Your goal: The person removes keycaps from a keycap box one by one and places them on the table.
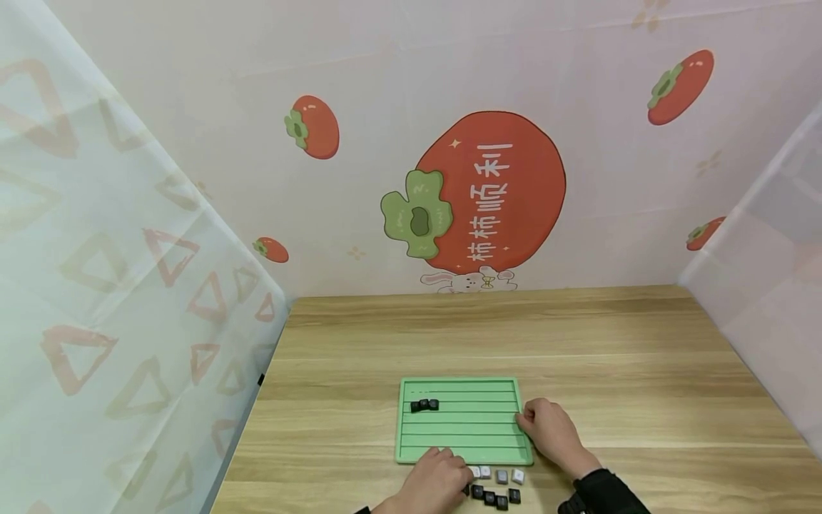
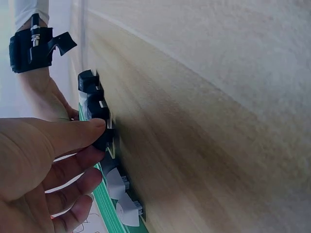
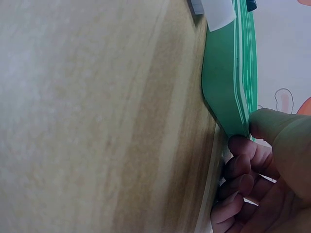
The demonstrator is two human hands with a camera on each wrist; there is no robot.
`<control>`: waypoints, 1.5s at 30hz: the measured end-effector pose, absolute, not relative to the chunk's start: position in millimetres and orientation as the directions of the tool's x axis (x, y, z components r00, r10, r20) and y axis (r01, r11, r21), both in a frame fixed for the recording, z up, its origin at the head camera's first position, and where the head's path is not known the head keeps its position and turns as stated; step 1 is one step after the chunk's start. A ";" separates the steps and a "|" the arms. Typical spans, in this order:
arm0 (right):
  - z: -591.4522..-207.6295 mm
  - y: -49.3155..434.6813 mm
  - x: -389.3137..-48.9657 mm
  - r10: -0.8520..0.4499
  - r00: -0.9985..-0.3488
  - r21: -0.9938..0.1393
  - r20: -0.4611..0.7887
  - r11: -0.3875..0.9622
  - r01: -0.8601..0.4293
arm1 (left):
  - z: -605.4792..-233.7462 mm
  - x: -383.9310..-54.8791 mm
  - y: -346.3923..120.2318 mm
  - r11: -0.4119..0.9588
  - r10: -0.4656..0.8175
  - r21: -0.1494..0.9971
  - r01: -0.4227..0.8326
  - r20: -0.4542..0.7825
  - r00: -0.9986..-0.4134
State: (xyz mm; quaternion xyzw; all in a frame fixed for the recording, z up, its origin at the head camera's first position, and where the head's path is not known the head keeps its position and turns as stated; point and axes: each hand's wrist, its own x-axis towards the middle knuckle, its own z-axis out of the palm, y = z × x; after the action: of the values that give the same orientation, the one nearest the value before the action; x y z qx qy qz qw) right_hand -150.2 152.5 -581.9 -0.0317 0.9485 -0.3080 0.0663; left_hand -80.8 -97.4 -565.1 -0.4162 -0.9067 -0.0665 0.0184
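A green ridged tray (image 1: pixel 462 419) lies on the table, with three black keycaps (image 1: pixel 424 405) side by side toward its upper left. My right hand (image 1: pixel 551 432) grips the tray's right edge, thumb on the rim and fingers (image 3: pixel 241 145) against the side wall. In front of the tray, my left hand (image 1: pixel 434 478) pinches a black keycap (image 2: pixel 102 141) between thumb and forefinger. Beside it are several more black keycaps (image 1: pixel 490 498) in an uneven row. White and grey keycaps (image 1: pixel 501 476) sit between that row and the tray.
The wooden table (image 1: pixel 334 371) runs back to a wall cloth printed with persimmons (image 1: pixel 507 193). Cloth panels (image 1: pixel 148 285) stand along the left and right sides of the table. The right forearm wears a black wrist strap (image 1: pixel 604 492).
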 end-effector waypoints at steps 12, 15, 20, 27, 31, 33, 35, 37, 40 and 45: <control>-582.4 153.0 -149.8 -0.098 -0.990 -0.590 -0.100 0.807 -0.021 | -564.3 -79.2 -95.5 0.645 0.754 0.079 0.760 0.096 -0.650; -582.1 153.2 -149.8 -0.102 -0.989 -0.596 -0.104 0.803 -0.020 | -562.0 -79.5 -95.2 0.649 0.750 0.085 0.756 0.093 -0.655; -582.3 153.2 -150.1 -0.107 -0.989 -0.599 -0.105 0.801 -0.023 | -556.8 -80.4 -94.8 0.663 0.735 0.118 0.739 0.088 -0.673; -582.6 152.3 -150.7 -0.104 -0.990 -0.594 -0.096 0.804 -0.027 | -551.6 -85.3 -98.6 0.696 0.692 0.115 0.709 0.158 -0.704; -581.5 152.2 -150.3 -0.100 -0.990 -0.591 -0.101 0.806 -0.022 | -550.8 -89.1 -100.8 0.706 0.673 0.110 0.700 0.201 -0.711; -580.7 152.0 -150.0 -0.099 -0.990 -0.593 -0.101 0.805 -0.020 | -550.8 -91.3 -101.4 0.715 0.660 0.118 0.689 0.208 -0.722; -579.9 151.9 -149.7 -0.098 -0.990 -0.594 -0.102 0.804 -0.019 | -551.1 -93.9 -102.1 0.730 0.644 0.117 0.673 0.211 -0.735; -579.5 151.8 -149.5 -0.097 -0.990 -0.595 -0.102 0.804 -0.017 | -551.6 -96.5 -103.0 0.745 0.627 0.121 0.656 0.211 -0.750; -579.6 151.6 -149.4 -0.097 -0.990 -0.593 -0.106 0.805 -0.015 | -554.5 -100.5 -104.7 0.766 0.598 0.126 0.630 0.220 -0.771; -580.0 151.7 -149.6 -0.097 -0.990 -0.596 -0.105 0.803 -0.016 | -560.1 -107.6 -109.1 0.790 0.566 0.103 0.605 0.258 -0.783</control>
State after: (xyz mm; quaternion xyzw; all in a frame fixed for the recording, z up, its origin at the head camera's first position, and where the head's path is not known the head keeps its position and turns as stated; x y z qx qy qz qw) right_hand -149.6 151.7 -580.0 -0.0298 0.9472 -0.3123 0.0654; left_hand -107.6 -109.1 -560.1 -0.3113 -0.9399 -0.0905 0.1074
